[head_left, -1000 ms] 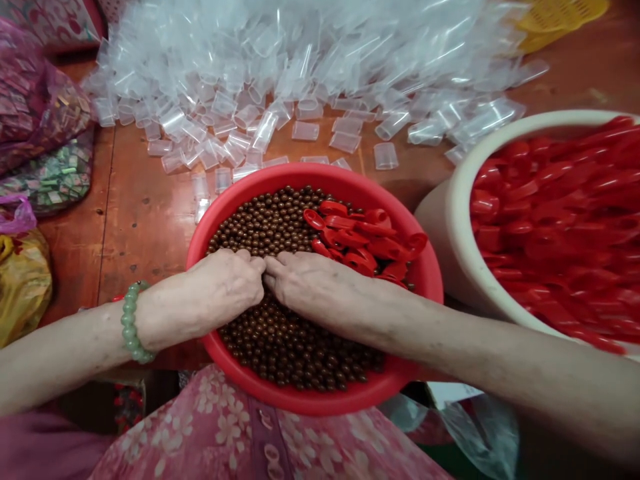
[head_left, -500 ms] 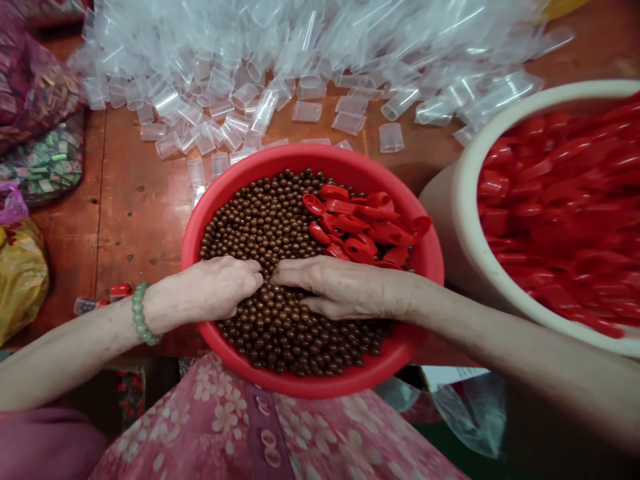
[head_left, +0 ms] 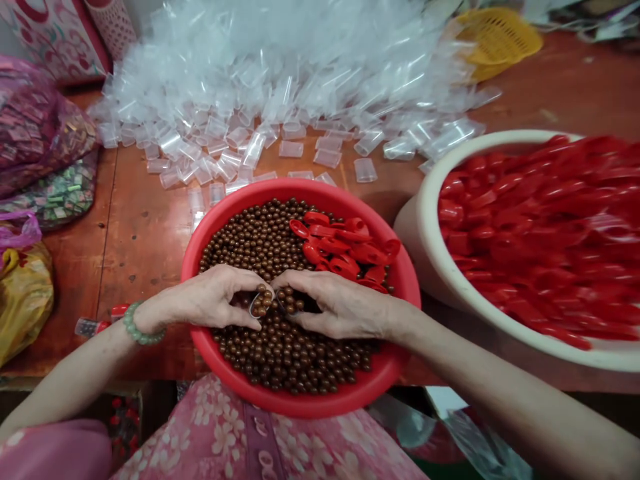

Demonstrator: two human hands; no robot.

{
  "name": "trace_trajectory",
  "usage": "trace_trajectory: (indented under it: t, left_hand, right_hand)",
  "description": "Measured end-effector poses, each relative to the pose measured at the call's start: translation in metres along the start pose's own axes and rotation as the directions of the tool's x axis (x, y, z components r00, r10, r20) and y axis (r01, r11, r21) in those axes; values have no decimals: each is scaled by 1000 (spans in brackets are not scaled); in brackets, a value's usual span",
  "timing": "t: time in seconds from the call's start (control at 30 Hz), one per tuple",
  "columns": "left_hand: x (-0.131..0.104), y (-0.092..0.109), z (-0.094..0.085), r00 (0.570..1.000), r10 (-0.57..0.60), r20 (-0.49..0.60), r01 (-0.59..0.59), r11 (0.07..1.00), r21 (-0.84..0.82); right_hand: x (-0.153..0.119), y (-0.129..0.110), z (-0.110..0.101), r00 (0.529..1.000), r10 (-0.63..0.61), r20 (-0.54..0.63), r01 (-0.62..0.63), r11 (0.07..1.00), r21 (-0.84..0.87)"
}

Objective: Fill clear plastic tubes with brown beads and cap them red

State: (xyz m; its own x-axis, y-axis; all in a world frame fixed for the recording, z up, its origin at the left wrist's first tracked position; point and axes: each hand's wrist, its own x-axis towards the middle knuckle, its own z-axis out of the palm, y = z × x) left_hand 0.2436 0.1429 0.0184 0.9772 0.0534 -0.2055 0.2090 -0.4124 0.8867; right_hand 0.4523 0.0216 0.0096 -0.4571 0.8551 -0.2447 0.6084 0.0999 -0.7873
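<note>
A red basin [head_left: 303,407] holds many small brown balls [head_left: 295,360] and, at its right side, several red plastic caps [head_left: 345,247]. Over the balls, my left hand [head_left: 225,297] grips a clear plastic container [head_left: 261,303] with brown balls in it, its mouth turned toward the other hand. Close beside it, my right hand [head_left: 340,303] is curved around a clear container too, with brown balls at its opening. The two containers nearly meet, and their far ends are hidden by the fingers.
Behind the basin lies a heap of clear containers [head_left: 300,80]. A white tub [head_left: 425,227] of red caps stands right. Bags [head_left: 45,133] of small packets lie left, and a yellow basket [head_left: 500,40] sits at the back.
Both hands have come up from the balls, with containers holding balls now showing between the fingers. The view has shifted, so the basin appears lower and more of the table's back shows.
</note>
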Motion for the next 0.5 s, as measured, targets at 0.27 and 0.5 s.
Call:
trace_trajectory:
  t: [0.27,0.5]
  left_hand:
    - [-10,5,7,973,100,-207,-94,995,39]
    - [-14,11,14,959,-5,-283,-7,999,-42]
  right_hand:
    - [7,5,13,993,-22,-119,8,993,-118]
    - [12,1,11,994,10,-109,-20,996,-87]
